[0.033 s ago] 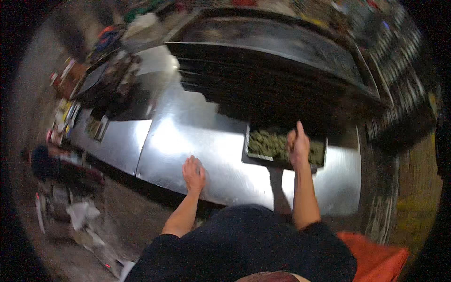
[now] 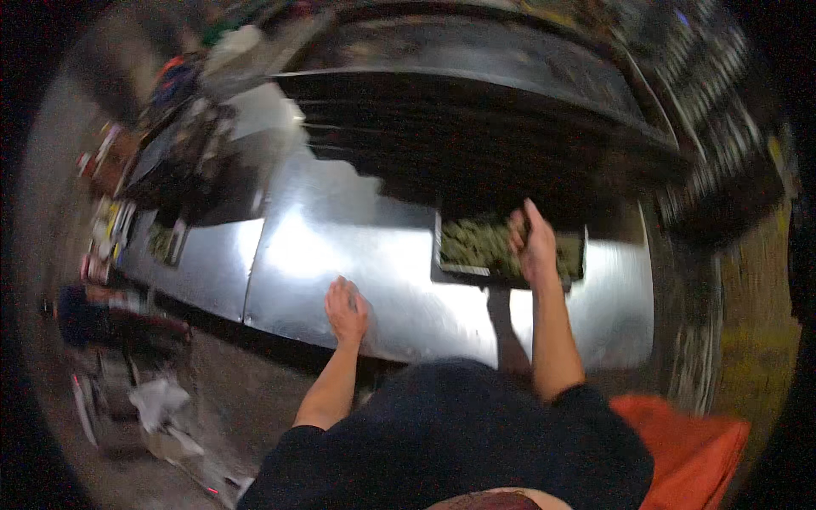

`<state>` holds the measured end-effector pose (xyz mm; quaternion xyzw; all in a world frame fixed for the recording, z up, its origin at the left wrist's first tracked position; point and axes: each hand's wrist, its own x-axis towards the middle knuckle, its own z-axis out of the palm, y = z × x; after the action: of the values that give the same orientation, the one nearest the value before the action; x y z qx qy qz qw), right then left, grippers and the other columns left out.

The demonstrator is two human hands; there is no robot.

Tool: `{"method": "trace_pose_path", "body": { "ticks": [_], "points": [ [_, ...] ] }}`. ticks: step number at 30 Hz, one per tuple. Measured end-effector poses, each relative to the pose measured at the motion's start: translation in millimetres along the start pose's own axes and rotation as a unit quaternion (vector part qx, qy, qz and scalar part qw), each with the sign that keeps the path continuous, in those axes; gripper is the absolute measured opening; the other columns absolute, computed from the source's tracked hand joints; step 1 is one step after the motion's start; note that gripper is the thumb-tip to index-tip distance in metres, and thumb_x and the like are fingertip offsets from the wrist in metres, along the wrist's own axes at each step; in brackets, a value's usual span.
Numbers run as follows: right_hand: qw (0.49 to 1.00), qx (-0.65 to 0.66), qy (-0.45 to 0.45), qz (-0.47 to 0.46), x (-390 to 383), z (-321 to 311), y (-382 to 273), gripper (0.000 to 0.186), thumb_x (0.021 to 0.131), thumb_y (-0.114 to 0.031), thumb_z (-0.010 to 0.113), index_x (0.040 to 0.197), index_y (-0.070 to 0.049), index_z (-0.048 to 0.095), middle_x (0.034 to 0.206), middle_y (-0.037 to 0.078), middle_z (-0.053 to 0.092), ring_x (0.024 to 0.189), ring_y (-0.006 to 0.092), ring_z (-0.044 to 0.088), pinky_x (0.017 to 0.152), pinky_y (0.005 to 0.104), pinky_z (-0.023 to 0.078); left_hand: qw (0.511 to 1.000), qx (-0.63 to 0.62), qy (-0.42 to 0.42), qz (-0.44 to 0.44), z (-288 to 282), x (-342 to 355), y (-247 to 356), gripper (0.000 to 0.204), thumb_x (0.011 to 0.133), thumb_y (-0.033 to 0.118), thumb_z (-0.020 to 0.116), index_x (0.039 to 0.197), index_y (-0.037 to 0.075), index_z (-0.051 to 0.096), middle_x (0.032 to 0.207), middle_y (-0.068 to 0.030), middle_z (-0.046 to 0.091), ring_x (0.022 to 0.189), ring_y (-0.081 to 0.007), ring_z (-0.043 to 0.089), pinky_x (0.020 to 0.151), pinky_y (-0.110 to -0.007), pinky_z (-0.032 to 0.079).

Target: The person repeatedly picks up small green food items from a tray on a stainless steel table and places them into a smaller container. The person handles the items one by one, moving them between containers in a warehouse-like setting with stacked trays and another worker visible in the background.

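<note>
A black, shallow tray (image 2: 463,278) lies on the shiny metal table (image 2: 399,297), filled with small green pieces (image 2: 476,245) whose kind I cannot make out. My right hand (image 2: 535,251) is over the tray's right half, its fingers curled in and one digit pointing away from me. Motion blur hides what, if anything, is in that hand. Near the table's front edge, my left hand (image 2: 346,311) rests on the metal with its fingers loosely bent and apart, holding nothing that I can see.
Behind the tray rises a dark stack of wide trays (image 2: 476,127). Blurred racks (image 2: 714,170) stand at the far right. A smaller tray of green pieces (image 2: 163,242) lies at the table's left end, near another person (image 2: 81,319). Orange cloth (image 2: 688,442) is at my right.
The whole view has shifted slightly, so the tray and table appear a little higher and further left. Both hands keep nearly the same pose and place.
</note>
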<state>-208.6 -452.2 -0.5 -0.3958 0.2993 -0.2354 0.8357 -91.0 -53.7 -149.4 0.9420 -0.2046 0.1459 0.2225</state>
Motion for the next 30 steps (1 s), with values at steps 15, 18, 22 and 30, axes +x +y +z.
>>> {"method": "trace_pose_path", "body": {
  "ticks": [15,18,22,30],
  "points": [
    [0.821,-0.492,0.215,-0.196,3.8,-108.0,-6.0,0.044,0.096,-0.045,0.059,0.079,-0.006,0.070,0.081,0.011,0.067,0.062,0.0263,0.061,0.061,0.0403,0.050,1.000,0.004,0.011,0.014,1.8,0.2,-2.6,0.038,0.095,0.023,0.057,0.127,0.003,0.063,0.145,-0.0143,0.052,0.139,-0.0338,0.042,0.117,-0.050,0.027],
    [0.644,-0.668,0.112,-0.356,6.4,-97.5,16.5,0.029,0.088,-0.034,0.067,0.098,-0.009,0.076,0.117,0.016,0.068,0.106,0.0335,0.065,0.095,0.0443,0.050,1.000,0.007,0.009,0.012,0.1,1.2,-5.1,0.039,0.094,0.023,0.057,0.127,0.003,0.064,0.145,-0.0146,0.052,0.139,-0.0345,0.042,0.116,-0.050,0.028],
    [0.747,-0.595,-0.080,-0.286,9.9,-11.8,33.6,0.029,0.088,-0.021,0.067,0.112,-0.005,0.071,0.125,0.018,0.064,0.114,0.0366,0.061,0.098,0.0429,0.049,0.999,0.030,0.036,0.014,0.2,-1.8,-6.4,0.039,0.091,0.023,0.061,0.124,0.002,0.065,0.143,-0.0171,0.054,0.135,-0.0378,0.046,0.115,-0.050,0.030],
    [0.525,-0.785,-0.231,-0.235,74.1,46.4,94.0,0.042,0.086,-0.005,0.051,0.127,-0.007,0.062,0.111,0.024,0.063,0.100,0.0406,0.065,0.085,0.0506,0.055,1.000,-0.003,0.029,-0.008,-2.8,-2.2,-9.1,0.038,0.094,0.021,0.059,0.127,0.003,0.062,0.147,-0.0146,0.050,0.141,-0.0338,0.039,0.118,-0.053,0.023]
  ]
}}
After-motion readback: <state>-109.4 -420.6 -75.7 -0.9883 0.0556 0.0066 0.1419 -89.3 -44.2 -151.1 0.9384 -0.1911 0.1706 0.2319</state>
